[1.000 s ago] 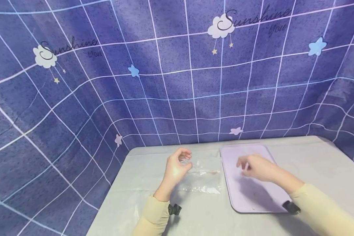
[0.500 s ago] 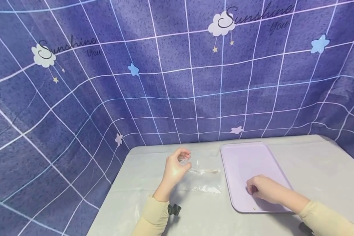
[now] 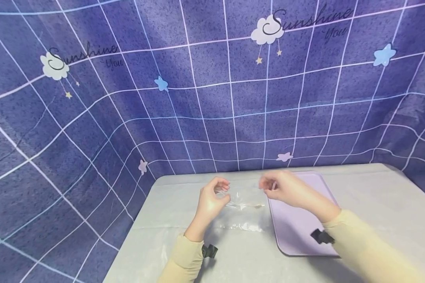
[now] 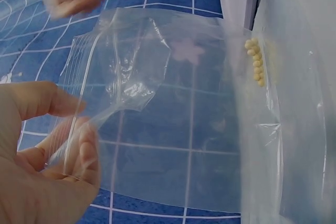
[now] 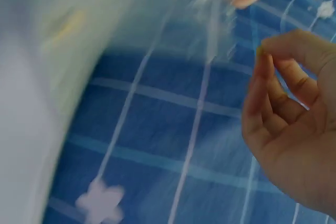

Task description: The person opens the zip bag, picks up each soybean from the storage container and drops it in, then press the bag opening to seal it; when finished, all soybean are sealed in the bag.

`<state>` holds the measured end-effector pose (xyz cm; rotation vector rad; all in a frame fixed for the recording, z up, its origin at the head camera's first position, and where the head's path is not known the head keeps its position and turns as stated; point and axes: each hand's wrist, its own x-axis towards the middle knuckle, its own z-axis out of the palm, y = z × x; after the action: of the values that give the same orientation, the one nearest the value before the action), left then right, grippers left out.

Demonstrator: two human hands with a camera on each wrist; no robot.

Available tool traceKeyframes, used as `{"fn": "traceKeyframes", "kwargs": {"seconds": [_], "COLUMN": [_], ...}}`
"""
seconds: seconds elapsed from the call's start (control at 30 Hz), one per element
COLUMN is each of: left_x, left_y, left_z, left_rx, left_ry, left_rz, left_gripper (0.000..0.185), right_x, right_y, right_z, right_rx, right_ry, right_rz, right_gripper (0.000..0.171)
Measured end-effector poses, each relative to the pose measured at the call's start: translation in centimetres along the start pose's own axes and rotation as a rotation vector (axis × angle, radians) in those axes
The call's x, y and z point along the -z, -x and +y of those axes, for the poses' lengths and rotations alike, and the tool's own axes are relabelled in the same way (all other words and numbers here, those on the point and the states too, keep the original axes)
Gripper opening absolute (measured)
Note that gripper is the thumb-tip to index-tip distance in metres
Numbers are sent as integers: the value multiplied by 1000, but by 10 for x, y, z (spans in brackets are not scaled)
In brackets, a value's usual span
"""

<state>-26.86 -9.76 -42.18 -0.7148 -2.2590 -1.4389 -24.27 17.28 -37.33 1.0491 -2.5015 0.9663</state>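
Two "Sunshine You" prints on the backdrop (image 3: 92,118); one clear bag (image 4: 173,114) (left hand (image 3: 210,200) fingers pinch it), right hand (image 3: 283,190) fingers loosely curled, holding nothing visible

You are sitting at a makeshift recording corner rather than a real kitchen or workshop: a purple backdrop cloth (image 3: 212,90) printed with grid lines, clouds, stars and "Sunshine" hangs around a small counter (image 3: 375,196) under a pale grey cover, with a lilac tray (image 3: 297,232) on it.

Bright, even light (right wrist view blurred).
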Motion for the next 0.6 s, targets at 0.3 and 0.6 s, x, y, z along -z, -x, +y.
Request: {"fn": "traceKeyframes", "kwargs": {"seconds": [0.3, 0.6], "left_x": [-2, -1], "left_y": [-2, -1], "left_z": [0, -1], "left_rx": [4, 11], "left_ry": [9, 8], "left_rz": [-2, -1], "left_gripper": [35, 35], "right_x": [-40, -25], "right_y": [-44, 17], "right_z": [-16, -23], "right_rx": [95, 50], "right_ry": [266, 298], "right_rz": [34, 64], "right_gripper": [20, 20]}}
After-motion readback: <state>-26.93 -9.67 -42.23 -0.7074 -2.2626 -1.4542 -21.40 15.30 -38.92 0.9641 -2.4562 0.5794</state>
